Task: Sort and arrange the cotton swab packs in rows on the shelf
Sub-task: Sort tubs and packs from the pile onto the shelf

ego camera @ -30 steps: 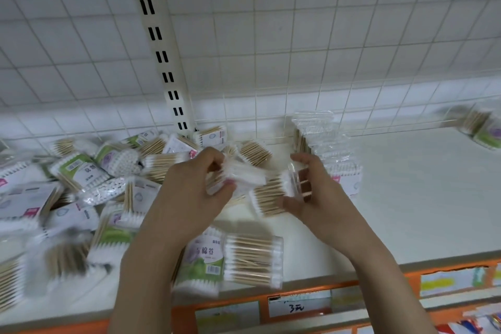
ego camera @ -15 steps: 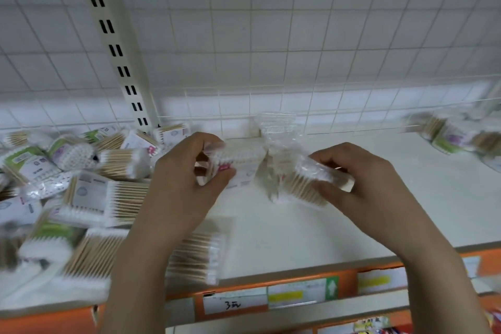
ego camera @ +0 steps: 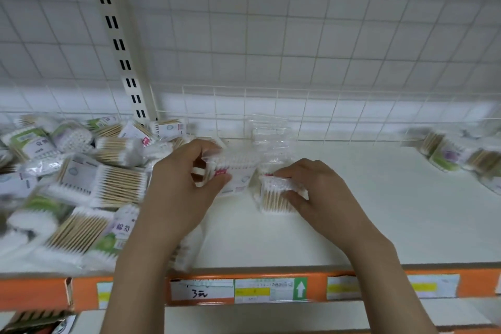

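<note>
1. Since half a second ago, the right hand [ego camera: 322, 192] has come down from mid-air, and the pack of cotton swabs [ego camera: 279, 194] it carries now sits low against the white shelf [ego camera: 352, 211], at the front of a row of clear packs [ego camera: 271, 138] running back to the wire grid wall [ego camera: 298, 62].
2. That hand lies palm-down, wrist angled in from the lower right, fingers curled over the pack's top edge and thumb under its near side, so the pack is pinched between them.
3. Left hand [ego camera: 184, 184] is raised just beside it, knuckles up, fingers closed round a second pack [ego camera: 230, 171] with a red-marked label; whether this pack touches the shelf I cannot tell, as it is blurred.
4. The two held packs are near each other, almost touching at the middle.
5. To the left a loose heap of mixed packs [ego camera: 76, 184] covers the shelf, wooden sticks and white tips showing through the wrappers, some with green labels.
6. Far right, a smaller cluster of packs [ego camera: 461, 157] lies against the back.
7. Along the orange front rail [ego camera: 48, 293] are price labels [ego camera: 202, 289].
</note>
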`<state>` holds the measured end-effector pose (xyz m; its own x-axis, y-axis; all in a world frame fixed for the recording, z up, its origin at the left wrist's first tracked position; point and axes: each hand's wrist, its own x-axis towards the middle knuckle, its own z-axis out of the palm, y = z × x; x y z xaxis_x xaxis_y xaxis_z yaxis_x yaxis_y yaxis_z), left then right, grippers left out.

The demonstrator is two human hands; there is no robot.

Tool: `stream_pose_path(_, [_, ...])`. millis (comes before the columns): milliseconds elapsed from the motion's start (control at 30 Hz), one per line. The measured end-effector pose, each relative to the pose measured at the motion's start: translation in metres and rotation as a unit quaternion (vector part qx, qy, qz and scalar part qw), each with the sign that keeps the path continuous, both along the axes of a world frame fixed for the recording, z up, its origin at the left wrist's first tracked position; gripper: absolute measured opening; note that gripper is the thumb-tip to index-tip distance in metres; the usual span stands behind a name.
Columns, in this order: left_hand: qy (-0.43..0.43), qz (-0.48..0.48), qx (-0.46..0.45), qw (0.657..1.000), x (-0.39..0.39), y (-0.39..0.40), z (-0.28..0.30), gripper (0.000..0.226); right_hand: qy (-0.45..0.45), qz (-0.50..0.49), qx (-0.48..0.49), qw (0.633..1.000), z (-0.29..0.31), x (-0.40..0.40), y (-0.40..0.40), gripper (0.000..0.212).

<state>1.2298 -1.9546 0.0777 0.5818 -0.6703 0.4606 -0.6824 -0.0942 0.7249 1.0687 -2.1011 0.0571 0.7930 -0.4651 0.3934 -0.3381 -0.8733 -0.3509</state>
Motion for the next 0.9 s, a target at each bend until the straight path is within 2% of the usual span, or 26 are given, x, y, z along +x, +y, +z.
stream_pose_path(333, [-0.001, 0.034, 0.027, 0.999, -0.007, 0.014, -0.003, 0.034, -0.027, -0.021, -0.075, 0.997, -0.017, 0.009, -0.011, 0.04])
stream_pose_path(600, [0.017, -0.005, 0.064, 0.998, -0.024, 0.0, -0.004, 0.031, -0.018, -0.004, 0.005, 1.0, -0.014, -0.007, -0.014, 0.057])
stream_pose_path(733, [0.026, -0.056, 0.096, 0.993, -0.036, -0.017, -0.008, 0.026, -0.035, -0.014, 0.013, 0.999, -0.006, -0.025, -0.019, 0.051])
stream_pose_path(900, [-0.009, -0.082, 0.142, 0.986, -0.049, -0.04, -0.024, 0.024, -0.05, -0.05, 0.019, 0.997, -0.008, -0.047, -0.025, 0.042])
